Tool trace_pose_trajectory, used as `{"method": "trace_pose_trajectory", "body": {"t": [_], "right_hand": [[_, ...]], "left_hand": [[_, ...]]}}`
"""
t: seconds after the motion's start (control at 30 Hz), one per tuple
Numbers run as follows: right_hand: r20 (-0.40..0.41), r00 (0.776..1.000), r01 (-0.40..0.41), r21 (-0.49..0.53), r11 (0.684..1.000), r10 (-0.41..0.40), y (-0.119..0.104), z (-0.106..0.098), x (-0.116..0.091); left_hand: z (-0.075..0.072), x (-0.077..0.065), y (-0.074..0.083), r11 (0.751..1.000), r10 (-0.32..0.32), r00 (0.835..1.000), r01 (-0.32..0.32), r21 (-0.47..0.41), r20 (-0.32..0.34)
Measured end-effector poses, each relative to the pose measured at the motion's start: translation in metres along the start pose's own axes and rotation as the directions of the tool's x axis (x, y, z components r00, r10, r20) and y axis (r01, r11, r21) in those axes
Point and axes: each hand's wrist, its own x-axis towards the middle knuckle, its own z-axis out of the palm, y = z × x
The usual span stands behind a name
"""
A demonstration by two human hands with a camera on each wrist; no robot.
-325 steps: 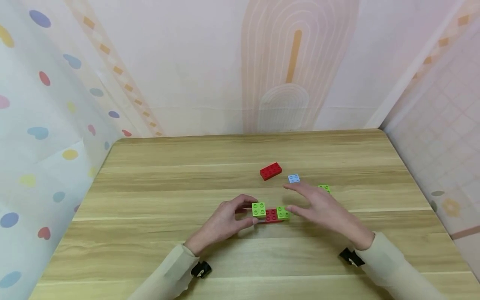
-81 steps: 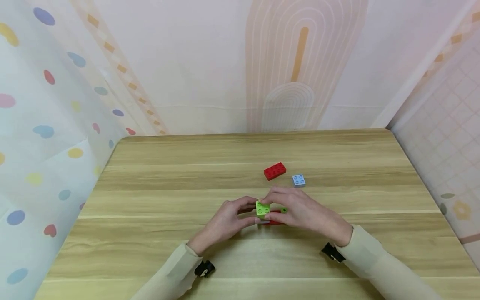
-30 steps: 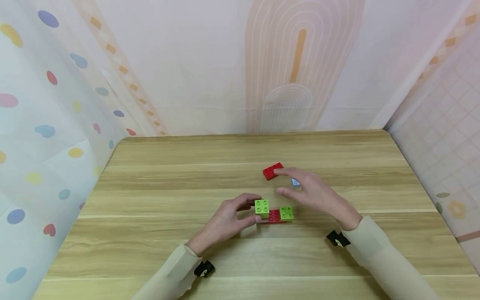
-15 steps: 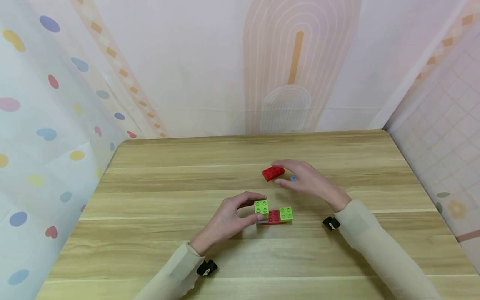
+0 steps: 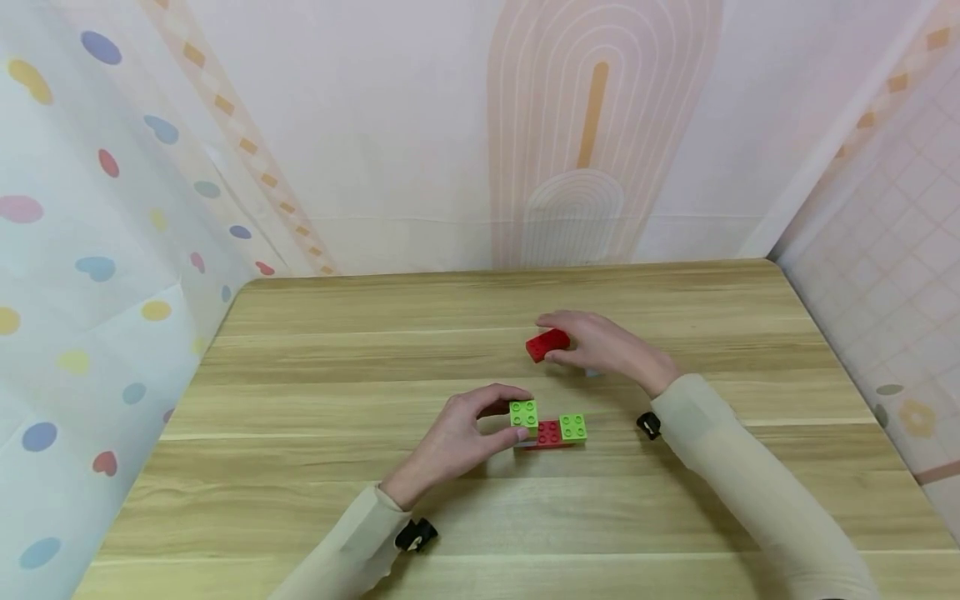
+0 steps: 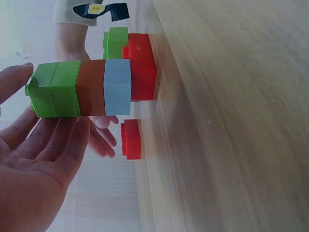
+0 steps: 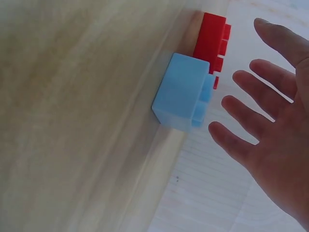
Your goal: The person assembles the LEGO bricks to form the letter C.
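Observation:
My left hand (image 5: 461, 429) grips a small tower of toy building bricks between thumb and fingers. In the left wrist view the tower has a light blue brick (image 6: 118, 87) lowest, a brown brick (image 6: 91, 88) above it, and two green bricks (image 6: 65, 89) on top. It stands on one end of a red base brick (image 6: 143, 67), whose other end carries a single green brick (image 5: 573, 427). Farther back, my right hand (image 5: 611, 343) hovers with spread fingers around a loose red brick (image 5: 542, 345); contact is not visible. Under that hand, a loose light blue brick (image 7: 181, 89) is mostly hidden in the head view.
The wooden table (image 5: 337, 350) reaches back to a patterned cloth wall (image 5: 390, 150). Another cloth with coloured spots (image 5: 90, 350) hangs along the left, and one with a grid print (image 5: 900, 275) along the right. Black wrist cameras sit on both sleeves.
A loose green brick from the right side has gone onto the tower. My right hand has since left the tower and moved back to the loose red brick. The left hand stays at the tower.

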Motion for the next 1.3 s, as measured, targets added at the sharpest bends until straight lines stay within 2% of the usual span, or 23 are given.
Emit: {"method": "trace_pose_trajectory", "body": {"t": [0.17,0.5,0.93,1.3], "right_hand": [[0.043,0.998,-0.039,-0.004,0.999,0.039,0.003,0.002,0.009],[0.108,0.993,-0.043,-0.047,0.998,0.048,0.008,0.009,0.019],[0.063,0.997,-0.04,-0.083,0.996,0.045,0.008,0.01,0.019],[-0.031,0.999,-0.019,-0.049,0.999,0.018,-0.004,0.003,0.001]], "left_hand": [[0.002,0.0,0.001,1.0,-0.012,1.0,0.012,-0.009,-0.005],[0.004,0.0,-0.001,1.0,0.004,1.0,-0.004,0.001,-0.007],[0.006,0.001,0.001,1.0,-0.011,1.0,0.011,0.015,-0.007],[0.006,0.0,0.0,1.0,0.006,1.0,-0.006,0.023,-0.023]]}}
